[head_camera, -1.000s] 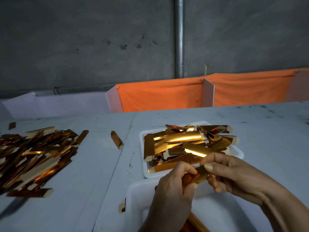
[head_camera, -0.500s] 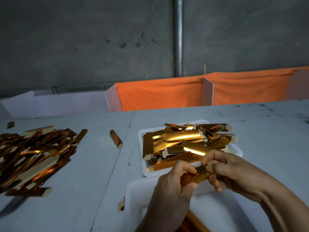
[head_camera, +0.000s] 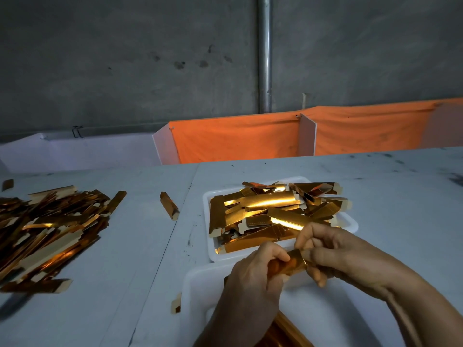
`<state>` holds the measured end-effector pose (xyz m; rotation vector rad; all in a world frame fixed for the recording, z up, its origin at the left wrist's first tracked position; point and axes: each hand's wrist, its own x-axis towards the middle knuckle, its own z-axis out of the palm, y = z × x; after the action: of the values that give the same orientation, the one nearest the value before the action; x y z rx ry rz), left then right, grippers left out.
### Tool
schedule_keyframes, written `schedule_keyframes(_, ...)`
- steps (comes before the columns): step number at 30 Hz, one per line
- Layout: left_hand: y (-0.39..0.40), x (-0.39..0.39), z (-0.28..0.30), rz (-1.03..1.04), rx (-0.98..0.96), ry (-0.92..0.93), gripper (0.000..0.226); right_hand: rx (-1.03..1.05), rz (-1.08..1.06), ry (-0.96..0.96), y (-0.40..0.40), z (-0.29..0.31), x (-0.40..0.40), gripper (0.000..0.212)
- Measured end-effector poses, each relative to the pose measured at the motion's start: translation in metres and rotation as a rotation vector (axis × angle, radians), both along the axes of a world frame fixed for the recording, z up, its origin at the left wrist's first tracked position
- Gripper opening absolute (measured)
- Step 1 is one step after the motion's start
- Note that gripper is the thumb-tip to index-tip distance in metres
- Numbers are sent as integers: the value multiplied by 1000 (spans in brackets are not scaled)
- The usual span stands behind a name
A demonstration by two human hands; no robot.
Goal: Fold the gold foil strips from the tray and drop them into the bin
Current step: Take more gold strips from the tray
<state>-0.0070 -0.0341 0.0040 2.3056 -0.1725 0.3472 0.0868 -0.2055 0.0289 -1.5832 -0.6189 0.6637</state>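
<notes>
Right now both hands work a single gold foil strip over the near white bin: the left hand grips one end with its fingers and thumb curled round it, and the right hand pinches the other end between thumb and fingertips, so the strip spans the small gap between them, above the bin's far rim. Inside the bin, a few gold strips lie at the bottom edge of the view, partly hidden by the left wrist; how many cannot be told. Just beyond the bin, touching or nearly touching its far rim, sits a shallow white tray heaped with flat gold foil strips lying crosswise over one another, some with pale card tabs showing and several catching bright light. To the left, on the pale table, a large loose pile of long gold strips spreads well apart from the tray. A lone folded strip lies between the pile and the tray, another small piece stands just beside the bin's left wall, and a scrap sits at the far left edge. Behind the table hangs orange cloth over white dividers, before a grey wall with a vertical pipe.
</notes>
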Motion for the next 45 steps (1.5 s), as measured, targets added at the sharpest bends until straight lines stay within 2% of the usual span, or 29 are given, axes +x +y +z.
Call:
schedule_keyframes(4, 1, -1, 5, -18, -143, 71, 23, 206, 6, 206, -2, 1, 0, 13)
schedule_keyframes(7, 1, -3, 10, -55, -218, 85, 25, 283, 50, 246, 0, 0, -1, 17)
schedule_keyframes(10, 0, -5, 13, -82, -266, 95, 28, 314, 80, 277, 0, 0, -1, 32)
schedule_keyframes(13, 0, -5, 14, -97, -269, 107, 29, 306, 58, 246, 0, 0, -1, 8)
schedule_keyframes(16, 1, -4, 12, -109, -294, 116, 26, 277, 23, 192, 3, -4, 0, 9)
schedule_keyframes(20, 1, -3, 10, -115, -394, 117, 25, 310, 85, 220, 2, -5, 1, 40)
schedule_keyframes(23, 3, -2, 10, -123, -425, 122, 25, 337, 146, 211, 0, -6, 2, 41)
schedule_keyframes(30, 2, -4, 10, -133, -376, 105, 25, 291, 113, 206, 1, -6, 1, 40)
schedule_keyframes(34, -1, -3, 9, -71, -274, 81, 22, 254, 74, 237, 2, -6, 1, 43)
schedule_keyframes(37, -3, 0, 4, 10, -70, -4, 28, 129, 12, 343, 4, -8, 0, 52)
schedule_keyframes(40, -6, 3, -2, 3, 85, -223, 33, 64, 111, 426, 3, -7, -2, 60)
schedule_keyframes(43, -9, 7, -8, -11, 118, -352, 32, 73, 182, 378, 3, -6, -1, 83)
schedule_keyframes(45, -15, 5, -4, 13, 51, -312, 40, 86, 123, 328, 3, -7, 0, 87)
